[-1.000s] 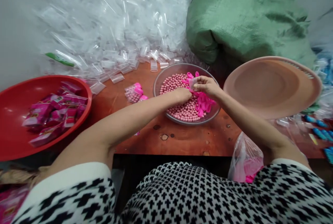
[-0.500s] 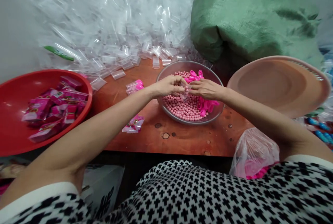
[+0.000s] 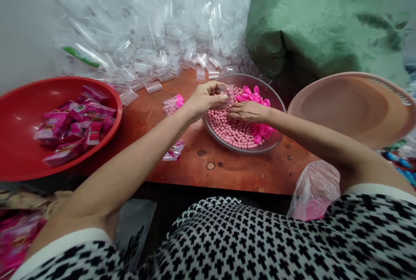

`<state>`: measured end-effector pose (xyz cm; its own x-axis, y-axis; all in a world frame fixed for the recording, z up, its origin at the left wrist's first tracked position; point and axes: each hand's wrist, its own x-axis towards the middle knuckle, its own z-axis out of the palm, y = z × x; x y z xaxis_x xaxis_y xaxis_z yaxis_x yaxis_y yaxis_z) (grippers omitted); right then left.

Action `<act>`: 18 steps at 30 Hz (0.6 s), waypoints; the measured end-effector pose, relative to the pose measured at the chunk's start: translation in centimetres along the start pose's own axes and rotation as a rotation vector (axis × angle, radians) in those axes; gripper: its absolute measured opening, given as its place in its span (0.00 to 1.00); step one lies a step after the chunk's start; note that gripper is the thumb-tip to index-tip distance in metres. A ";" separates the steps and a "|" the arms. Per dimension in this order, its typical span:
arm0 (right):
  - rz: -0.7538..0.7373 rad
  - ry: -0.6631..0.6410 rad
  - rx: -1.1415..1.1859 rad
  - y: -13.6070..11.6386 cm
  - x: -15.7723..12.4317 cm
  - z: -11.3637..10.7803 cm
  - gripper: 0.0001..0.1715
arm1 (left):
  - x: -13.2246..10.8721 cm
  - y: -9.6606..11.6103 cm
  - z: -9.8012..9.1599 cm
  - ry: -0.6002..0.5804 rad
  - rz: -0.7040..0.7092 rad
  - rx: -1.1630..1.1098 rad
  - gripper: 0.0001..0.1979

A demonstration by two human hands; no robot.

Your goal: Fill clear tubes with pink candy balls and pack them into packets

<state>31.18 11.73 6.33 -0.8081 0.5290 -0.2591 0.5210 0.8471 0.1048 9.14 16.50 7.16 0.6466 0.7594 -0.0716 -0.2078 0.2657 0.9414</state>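
My left hand pinches a small clear plastic sleeve with pink beads in it, above the back left of a grey bowl. Loose pink beads fill much of this bowl. My right hand lies on the beads, palm down, with its fingers stretched toward the left and the fingertips among them. Bright pink plastic pieces, spoon-like in shape, are heaped at the bowl's right side, partly behind my right hand and wrist.
A red basin holding pink packets stands at left. On the table lie a filled sleeve and a packet. Clear sleeves pile up behind. A green sack, a beige basin and a plastic bag are at right.
My hands have moved apart. My left hand has lifted the sleeve slightly up, while my right hand has dropped away from it onto the beads. The whole view has shifted a little.
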 end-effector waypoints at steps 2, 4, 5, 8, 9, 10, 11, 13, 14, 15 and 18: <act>0.164 -0.059 -0.127 -0.2 0.5 -0.4 0.21 | -0.2 -0.3 0.1 0.042 0.031 -0.033 0.20; 0.280 -0.137 -0.215 -0.8 1.2 -0.8 0.20 | -0.2 -0.5 0.3 0.088 0.058 -0.051 0.20; 0.270 -0.173 -0.219 -1.2 1.7 -0.9 0.20 | -0.2 -0.7 0.4 0.109 0.074 -0.052 0.20; 0.082 -0.219 -0.093 -2.5 3.3 -0.7 0.20 | 0.0 -1.1 0.6 0.148 0.114 -0.016 0.18; 0.053 -0.203 -0.016 -2.9 3.7 -0.6 0.19 | 0.1 -1.3 0.6 0.151 0.119 -0.003 0.18; 0.076 -0.171 0.073 -3.1 3.9 -0.5 0.18 | 0.1 -1.3 0.6 0.147 0.118 0.005 0.17; 0.150 -0.126 0.176 -3.3 3.9 -0.3 0.16 | 0.2 -1.4 0.5 0.142 0.115 0.005 0.17; 0.367 0.005 0.441 -3.2 3.1 -0.1 0.11 | 0.2 -1.4 0.4 0.129 0.110 -0.014 0.18; 0.462 0.090 0.600 -3.1 2.5 0.0 0.09 | 0.2 -1.4 0.3 0.125 0.108 -0.025 0.18; 0.527 0.176 0.768 -3.0 1.8 0.0 0.09 | 0.2 -1.3 0.3 0.123 0.106 -0.033 0.18; 0.600 0.396 1.158 -2.6 -0.2 0.1 0.13 | 0.3 -1.1 0.3 0.109 0.081 -0.035 0.17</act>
<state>30.02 9.38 6.05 -0.2999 0.9424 -0.1483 0.5882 0.0603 -0.8064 9.79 16.24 6.19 0.5435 0.8388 -0.0326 -0.2830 0.2197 0.9336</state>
